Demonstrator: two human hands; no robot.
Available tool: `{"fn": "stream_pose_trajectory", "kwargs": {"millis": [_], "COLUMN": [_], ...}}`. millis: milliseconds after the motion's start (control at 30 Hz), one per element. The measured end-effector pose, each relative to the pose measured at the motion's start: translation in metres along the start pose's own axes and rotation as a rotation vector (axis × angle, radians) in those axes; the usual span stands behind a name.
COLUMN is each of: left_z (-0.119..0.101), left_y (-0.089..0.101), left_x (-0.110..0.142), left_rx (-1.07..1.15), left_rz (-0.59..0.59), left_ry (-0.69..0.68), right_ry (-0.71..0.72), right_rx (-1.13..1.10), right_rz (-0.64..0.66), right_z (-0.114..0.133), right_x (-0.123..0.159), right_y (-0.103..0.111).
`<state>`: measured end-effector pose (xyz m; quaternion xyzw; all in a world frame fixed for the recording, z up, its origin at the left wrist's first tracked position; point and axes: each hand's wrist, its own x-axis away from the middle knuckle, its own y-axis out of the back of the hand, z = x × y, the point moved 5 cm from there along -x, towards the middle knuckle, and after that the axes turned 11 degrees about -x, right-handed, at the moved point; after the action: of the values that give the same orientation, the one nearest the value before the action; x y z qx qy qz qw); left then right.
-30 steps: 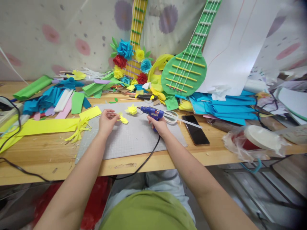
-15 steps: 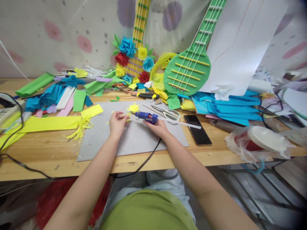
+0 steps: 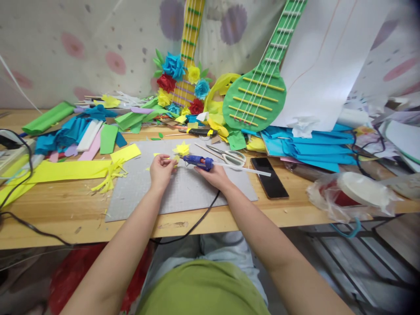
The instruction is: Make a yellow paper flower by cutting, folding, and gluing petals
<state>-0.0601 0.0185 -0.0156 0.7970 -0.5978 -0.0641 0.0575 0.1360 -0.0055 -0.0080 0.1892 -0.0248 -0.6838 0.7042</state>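
Note:
My left hand is closed in a pinch on a small yellow paper piece over the grey cutting mat. My right hand grips a blue glue gun lying nearly level, its nozzle pointing left at that yellow piece. A clear glue stick sticks out of the gun's back end. A finished yellow paper flower lies on the mat just beyond both hands.
Scissors and a black phone lie right of the gun. Yellow foam strips and shreds sit to the left. Paper guitars, one green, lean at the back among coloured sheets. The gun's black cord drops over the table's front edge.
My left hand moved right with the yellow piece. The glue gun tipped down and left until its nozzle met the piece; in the last half second both hands barely shifted.

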Motion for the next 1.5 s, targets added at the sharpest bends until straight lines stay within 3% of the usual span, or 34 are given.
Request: {"fn": "stream_pose_trajectory", "kwargs": {"millis": [1167,1333,1500], "left_z": [0.003,0.004,0.002], "left_y": [-0.005,-0.005,-0.004], "left_x": [0.001,0.002,0.001], "left_rx": [-0.093,-0.117,-0.085], "left_rz": [0.074,0.090,0.087], "left_ry": [-0.039,-0.040,-0.055], "right_ry": [0.026,-0.032,-0.182], "right_rx": [0.051,-0.016,-0.160], "right_rz": [0.010,-0.011,-0.084], "right_z": [0.001,0.000,-0.009], "right_x": [-0.001,0.000,-0.003], "right_y": [-0.001,0.000,0.005]}}
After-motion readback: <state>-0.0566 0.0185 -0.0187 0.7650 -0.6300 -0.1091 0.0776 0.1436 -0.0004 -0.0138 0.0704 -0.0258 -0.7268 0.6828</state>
